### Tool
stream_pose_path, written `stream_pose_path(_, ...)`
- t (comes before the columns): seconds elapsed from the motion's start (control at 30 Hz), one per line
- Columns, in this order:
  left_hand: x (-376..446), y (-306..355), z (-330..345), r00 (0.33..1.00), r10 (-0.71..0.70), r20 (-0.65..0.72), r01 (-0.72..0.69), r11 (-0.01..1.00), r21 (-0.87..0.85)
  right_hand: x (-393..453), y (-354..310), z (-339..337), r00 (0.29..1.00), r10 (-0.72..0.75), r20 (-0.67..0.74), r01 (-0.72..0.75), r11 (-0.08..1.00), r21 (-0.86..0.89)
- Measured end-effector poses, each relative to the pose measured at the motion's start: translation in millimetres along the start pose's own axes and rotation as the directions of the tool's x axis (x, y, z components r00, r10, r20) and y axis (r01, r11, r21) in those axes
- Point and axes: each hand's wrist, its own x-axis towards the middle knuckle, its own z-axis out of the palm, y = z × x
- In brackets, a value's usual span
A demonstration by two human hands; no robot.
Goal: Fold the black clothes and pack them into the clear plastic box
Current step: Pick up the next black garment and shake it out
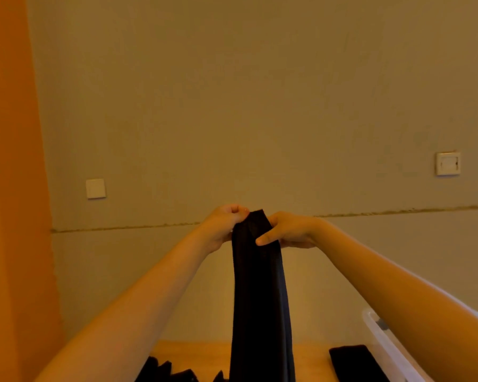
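Note:
A long black garment point(260, 299) hangs straight down in front of me, raised high above the table. My left hand point(224, 224) grips its top edge from the left. My right hand point(284, 230) pinches the same top edge from the right, thumb across the front of the cloth. More black clothes point(166, 372) lie crumpled at the table's near left. A folded black piece point(352, 362) lies to the right, beside the clear plastic box point(381, 340), whose rim shows under my right forearm.
The wooden table point(202, 354) shows only as a strip at the bottom. A bare wall with two white switch plates point(95, 188) stands behind it. An orange curtain or panel point(11, 188) fills the left edge.

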Motion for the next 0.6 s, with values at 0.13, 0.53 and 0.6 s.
stream_pose_path(0.13,2,5,-12,0.989,-0.007,-0.148,0.000,0.999,-0.044,-1,19,10,0.999,-0.038,0.031,0.033,0.990,0.140)
stream_pose_path(0.53,-11,10,-35,0.999,-0.040,0.011,0.035,0.952,0.304,-7,30,0,0.995,-0.056,-0.082,0.060,0.997,0.049)
stream_pose_path(0.6,-9,10,-37,0.997,-0.021,-0.080,0.033,0.986,0.162,-11,31,0,0.998,-0.035,-0.042,0.038,0.997,0.073)
